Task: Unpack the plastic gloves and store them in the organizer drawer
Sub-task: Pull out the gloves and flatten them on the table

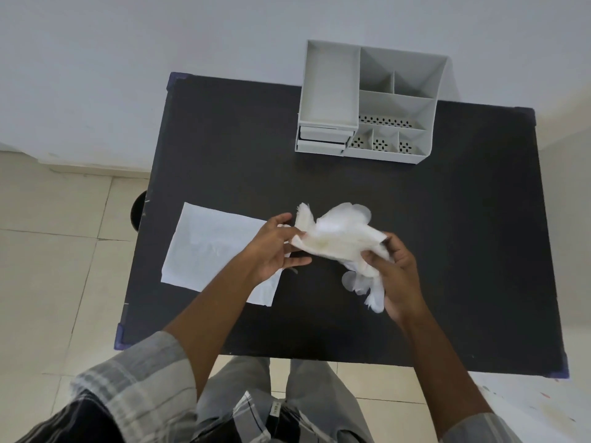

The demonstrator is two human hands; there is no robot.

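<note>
A bunch of thin translucent white plastic gloves (339,238) is held above the middle of the black table (463,251). My left hand (275,247) pinches its left end between thumb and fingers. My right hand (396,270) grips the right end, and several glove fingers hang below it. The empty clear plastic packaging (208,247) lies flat on the table, left of my hands. The grey desk organizer (367,103) stands at the table's far edge. Its two small drawers (323,139) at the lower left front look slightly pulled out.
The organizer has a tall tray on the left and several open compartments on the right. The table has purple corner guards (120,335). A dark round object (138,212) sits on the tiled floor past the table's left edge. A white wall lies behind.
</note>
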